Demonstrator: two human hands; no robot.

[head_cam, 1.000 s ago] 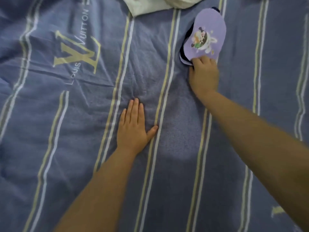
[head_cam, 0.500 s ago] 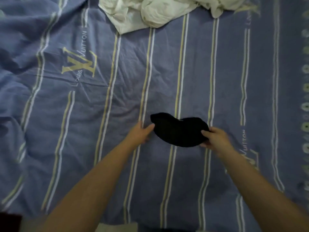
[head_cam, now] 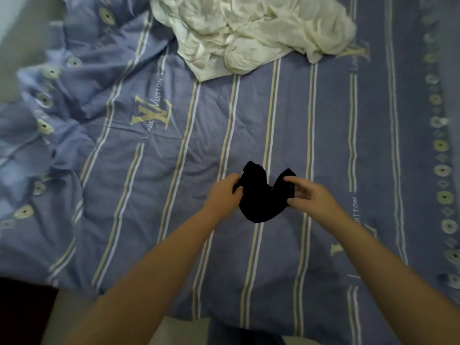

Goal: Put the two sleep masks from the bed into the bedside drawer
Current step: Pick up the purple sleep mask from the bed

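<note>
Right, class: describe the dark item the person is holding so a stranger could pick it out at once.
Start at the blue striped bedspread and the crumpled white sheet at its top. Come down to the left hand and right hand. Between them hangs the black sleep mask, the only black fabric on the bed.

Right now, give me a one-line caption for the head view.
Both hands, left hand and right hand, hold a black sleep mask above the striped blue bedcover.

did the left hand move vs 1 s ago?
Yes. The left hand left the bedspread, where it lay flat right of the LV logo, and now grips the black mask.
</note>
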